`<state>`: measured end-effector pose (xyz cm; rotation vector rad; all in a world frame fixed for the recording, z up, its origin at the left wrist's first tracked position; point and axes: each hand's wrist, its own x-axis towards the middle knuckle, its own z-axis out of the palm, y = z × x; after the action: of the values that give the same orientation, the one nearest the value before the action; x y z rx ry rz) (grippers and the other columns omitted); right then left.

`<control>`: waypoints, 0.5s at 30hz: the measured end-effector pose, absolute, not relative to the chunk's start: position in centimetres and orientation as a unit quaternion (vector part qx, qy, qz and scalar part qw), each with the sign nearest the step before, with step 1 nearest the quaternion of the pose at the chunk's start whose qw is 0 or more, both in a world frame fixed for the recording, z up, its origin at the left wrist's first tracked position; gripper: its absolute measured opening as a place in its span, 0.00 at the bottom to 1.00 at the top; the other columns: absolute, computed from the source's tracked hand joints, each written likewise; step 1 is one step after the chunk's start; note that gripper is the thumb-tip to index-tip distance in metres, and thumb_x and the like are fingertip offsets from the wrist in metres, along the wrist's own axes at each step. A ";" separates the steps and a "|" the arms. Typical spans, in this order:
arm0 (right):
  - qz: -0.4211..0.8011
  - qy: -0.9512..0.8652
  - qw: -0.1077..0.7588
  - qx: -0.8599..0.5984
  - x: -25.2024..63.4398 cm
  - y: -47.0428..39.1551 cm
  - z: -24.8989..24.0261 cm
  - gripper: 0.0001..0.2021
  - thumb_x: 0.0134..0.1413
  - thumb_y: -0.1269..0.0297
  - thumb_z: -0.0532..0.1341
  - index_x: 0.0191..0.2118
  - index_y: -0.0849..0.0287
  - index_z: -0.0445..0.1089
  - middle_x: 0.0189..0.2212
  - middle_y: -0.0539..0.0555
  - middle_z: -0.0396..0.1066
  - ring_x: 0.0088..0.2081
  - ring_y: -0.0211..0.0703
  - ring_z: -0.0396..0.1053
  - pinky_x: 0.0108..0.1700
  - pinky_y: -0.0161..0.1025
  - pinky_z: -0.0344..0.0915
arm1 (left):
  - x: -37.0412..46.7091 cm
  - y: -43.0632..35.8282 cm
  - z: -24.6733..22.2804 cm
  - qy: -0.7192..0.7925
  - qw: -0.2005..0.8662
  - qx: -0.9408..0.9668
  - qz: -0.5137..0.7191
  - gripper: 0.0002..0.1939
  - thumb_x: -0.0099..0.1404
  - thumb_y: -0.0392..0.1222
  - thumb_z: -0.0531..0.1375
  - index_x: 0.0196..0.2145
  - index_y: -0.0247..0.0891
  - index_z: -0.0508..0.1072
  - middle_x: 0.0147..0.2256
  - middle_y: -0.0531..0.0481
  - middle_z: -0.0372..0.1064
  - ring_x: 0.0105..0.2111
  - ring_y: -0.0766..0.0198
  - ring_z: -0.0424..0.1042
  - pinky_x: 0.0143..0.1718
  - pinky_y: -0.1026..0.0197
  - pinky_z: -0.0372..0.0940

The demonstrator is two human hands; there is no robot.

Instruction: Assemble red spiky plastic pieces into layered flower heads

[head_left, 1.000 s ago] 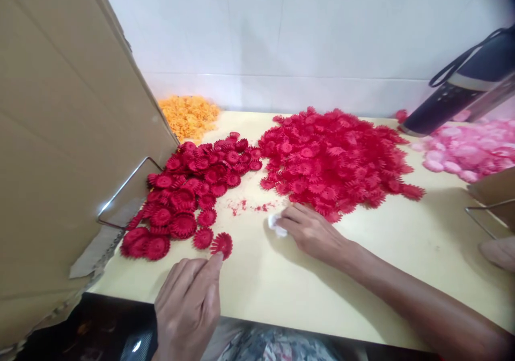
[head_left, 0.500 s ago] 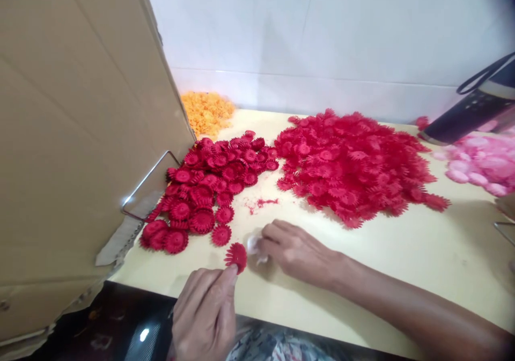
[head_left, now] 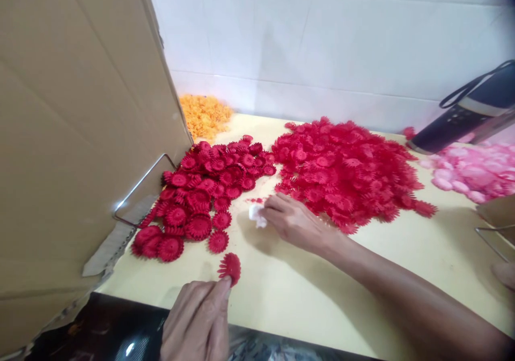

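Note:
Between thumb and fingers my left hand (head_left: 197, 321) pinches the lower edge of a red fringed flower piece (head_left: 230, 268), held up above the near part of the table. My right hand (head_left: 292, 221) is closed on a small crumpled white wad (head_left: 257, 216), perhaps tissue or cloth, just short of some red crumbs (head_left: 257, 200). To the left lies a pile of dark red fringed discs (head_left: 199, 226). Behind my right hand spreads a larger heap of brighter red fringed flower pieces (head_left: 346, 168).
A cardboard panel (head_left: 80, 125) rises at the left, with a bent metal wire (head_left: 142, 184) by it. Yellow-orange pieces (head_left: 205, 115) lie at the back. A dark bottle (head_left: 458, 117) leans at the right near pink pieces (head_left: 475, 168). Someone's fingers (head_left: 505, 273) show at the right edge.
My right hand has moved away from the flower piece, forward to the red crumbs, with the white wad still in it. My left hand keeps its pinch; the view has shifted slightly.

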<state>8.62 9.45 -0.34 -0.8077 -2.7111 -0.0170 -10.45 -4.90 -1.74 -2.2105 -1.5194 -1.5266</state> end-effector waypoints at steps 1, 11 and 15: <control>0.000 -0.953 0.149 -0.264 9.3 8.7 -0.3 0.11 0.57 0.78 0.51 0.36 0.63 0.70 0.31 0.56 0.66 0.33 0.41 0.60 0.32 0.36 0.58 | -10.5 -4.9 -1.8 -0.492 0.030 -0.714 -0.497 0.19 0.51 0.17 0.60 0.40 0.30 0.72 0.26 0.47 0.68 0.27 0.64 0.68 0.27 0.60 0.65; -0.021 -0.952 0.132 -0.276 8.2 12.9 -1.6 0.12 0.56 0.79 0.52 0.41 0.63 0.69 0.33 0.57 0.67 0.34 0.42 0.59 0.33 0.37 0.58 | -9.7 -3.7 -1.7 -0.476 0.032 -0.730 -0.490 0.21 0.52 0.18 0.59 0.42 0.33 0.71 0.26 0.48 0.70 0.25 0.64 0.68 0.26 0.59 0.64; -0.019 -0.953 0.135 -0.270 7.5 12.1 -1.0 0.10 0.56 0.78 0.53 0.37 0.63 0.70 0.32 0.56 0.66 0.34 0.41 0.59 0.32 0.36 0.57 | -9.6 -3.4 -1.4 -0.472 0.041 -0.733 -0.487 0.18 0.53 0.18 0.59 0.40 0.30 0.71 0.28 0.45 0.72 0.28 0.64 0.71 0.29 0.61 0.67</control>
<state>7.53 12.10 -0.97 -0.7822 -2.7619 -0.0553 -9.65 -3.38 -1.41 -2.2445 -1.4460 -1.4921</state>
